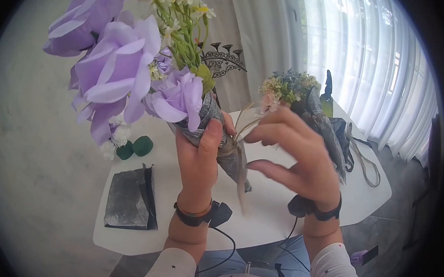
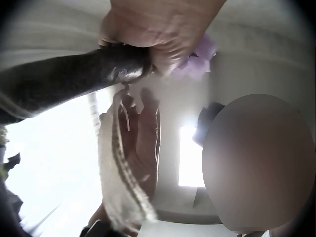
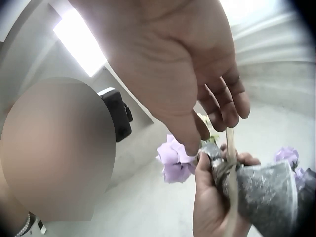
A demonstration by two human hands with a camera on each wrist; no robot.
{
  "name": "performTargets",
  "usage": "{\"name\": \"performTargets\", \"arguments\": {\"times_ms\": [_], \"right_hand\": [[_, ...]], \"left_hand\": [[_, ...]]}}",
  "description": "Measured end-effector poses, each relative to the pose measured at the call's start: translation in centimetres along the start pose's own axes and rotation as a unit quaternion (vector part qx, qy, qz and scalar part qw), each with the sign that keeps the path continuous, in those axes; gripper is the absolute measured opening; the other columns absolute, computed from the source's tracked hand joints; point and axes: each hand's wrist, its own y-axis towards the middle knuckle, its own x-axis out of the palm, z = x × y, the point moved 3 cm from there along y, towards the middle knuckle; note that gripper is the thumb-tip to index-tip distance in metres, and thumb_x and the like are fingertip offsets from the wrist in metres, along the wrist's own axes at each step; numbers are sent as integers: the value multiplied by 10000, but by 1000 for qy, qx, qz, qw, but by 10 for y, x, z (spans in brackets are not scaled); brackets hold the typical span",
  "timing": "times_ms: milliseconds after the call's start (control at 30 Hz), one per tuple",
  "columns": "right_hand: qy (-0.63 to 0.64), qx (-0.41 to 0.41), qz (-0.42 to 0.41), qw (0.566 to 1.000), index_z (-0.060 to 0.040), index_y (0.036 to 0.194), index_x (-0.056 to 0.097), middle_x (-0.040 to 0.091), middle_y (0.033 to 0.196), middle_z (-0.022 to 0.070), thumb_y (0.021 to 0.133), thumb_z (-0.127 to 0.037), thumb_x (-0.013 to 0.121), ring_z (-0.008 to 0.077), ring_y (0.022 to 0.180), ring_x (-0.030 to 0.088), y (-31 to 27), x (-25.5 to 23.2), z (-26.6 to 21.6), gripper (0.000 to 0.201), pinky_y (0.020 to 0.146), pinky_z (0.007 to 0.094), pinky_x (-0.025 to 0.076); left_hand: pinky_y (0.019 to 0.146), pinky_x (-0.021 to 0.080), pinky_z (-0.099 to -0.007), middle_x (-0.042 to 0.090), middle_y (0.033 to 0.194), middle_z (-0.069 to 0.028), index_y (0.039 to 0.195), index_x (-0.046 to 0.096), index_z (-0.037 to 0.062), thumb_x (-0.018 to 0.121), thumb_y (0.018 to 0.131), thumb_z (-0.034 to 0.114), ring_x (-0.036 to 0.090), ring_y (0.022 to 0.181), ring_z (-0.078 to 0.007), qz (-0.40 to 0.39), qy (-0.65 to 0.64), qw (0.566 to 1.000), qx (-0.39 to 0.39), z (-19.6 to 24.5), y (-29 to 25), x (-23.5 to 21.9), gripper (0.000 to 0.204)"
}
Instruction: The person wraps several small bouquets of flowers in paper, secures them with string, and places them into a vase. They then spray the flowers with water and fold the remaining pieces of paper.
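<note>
The left hand held a bouquet near the centre of the head view, its fingers curled round the grey wrapping with the thumb lying along the front. Large purple flowers filled the upper left of the frame, with small white and yellow flowers at the top centre, while the narrow end of the wrapping pointed down and to the right. Twine circled the wrapping just below the left hand, and a loose length hung beneath it. The right hand, right of centre, had its thumb and fingers parted, the tips just beside the twine; the strand was blurred there, so I could not tell whether they touched it. Below, a white table spread across the lower half. On it a folded grey packet lay at the lower left, with two green leaves showing above it. Beyond the right hand, right of centre, was a second bouquet in grey paper, with a coiled cord to its right. A dark candelabra showed at the upper centre, and pale curtains covered the upper right
</note>
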Motion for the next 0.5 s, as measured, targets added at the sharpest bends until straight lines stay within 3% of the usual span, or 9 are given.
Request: {"name": "performTargets", "arguments": {"times_ms": [33, 67, 100, 167, 233, 300, 433, 500], "right_hand": [[-19, -26, -26, 999, -10, 1033, 569, 527, 939, 115, 732, -71, 707, 284, 831, 537, 0, 8, 2, 337, 701, 359, 451], [-13, -2, -30, 999, -6, 1005, 546, 491, 939, 130, 734, -38, 678, 320, 869, 511, -2, 16, 5, 303, 733, 385, 433], [-13, -1, -27, 1000, -6, 1005, 546, 491, 939, 130, 734, -38, 678, 320, 869, 511, -2, 20, 9, 303, 733, 385, 433], [-13, -11, -22, 1000, -17, 862, 553, 487, 893, 89, 701, -4, 713, 272, 798, 524, -1, 26, 13, 227, 704, 356, 443], [-13, -33, -13, 999, -21, 847, 542, 482, 872, 89, 711, -2, 701, 279, 775, 525, 1, 27, 9, 210, 678, 361, 442], [-15, -52, -5, 999, -25, 833, 530, 477, 851, 89, 722, 1, 688, 287, 752, 526, -1, 28, 4, 195, 652, 366, 442], [-13, 20, -112, 993, -26, 864, 547, 555, 775, 117, 762, -38, 654, 317, 665, 569, -7, 34, 6, 148, 575, 372, 448], [-9, 45, -148, 988, -27, 879, 556, 581, 750, 124, 771, -44, 641, 327, 641, 582, -8, 36, 13, 139, 555, 375, 450]], "left_hand": [[709, 404, -255, 534, 776, -93, 1224, 377, -55, 553, 901, 265, 487, 715, -120, -2, 0, 1000, -1, -1, -1, 3, 487], [705, 405, -257, 533, 779, -92, 1210, 386, -47, 537, 915, 273, 485, 716, -121, 2, -2, 1000, 12, -1, -3, 6, 461], [702, 405, -259, 532, 783, -90, 1196, 394, -39, 522, 928, 280, 484, 717, -121, 6, -4, 1000, 25, -2, -4, 7, 436], [707, 403, -257, 532, 794, -87, 1180, 404, -28, 493, 944, 277, 482, 727, -123, 13, 25, 999, 46, -4, -5, 7, 397], [713, 401, -255, 531, 804, -84, 1165, 414, -18, 465, 960, 275, 480, 737, -125, 22, 56, 996, 67, -7, -5, 6, 361], [759, 397, -265, 522, 903, -86, 1141, 426, 3, 405, 992, 282, 473, 812, -135, 95, 110, 980, 139, -10, -7, 4, 317], [860, 386, -297, 496, 1003, -75, 1131, 433, 17, 374, 1005, 333, 468, 928, -150, 119, 115, 971, 173, -12, -8, -1, 346], [951, 353, -329, 470, 1056, -59, 1133, 450, 18, 378, 994, 411, 462, 1027, -163, 155, -67, 979, 115, -5, -8, -7, 423]]}}
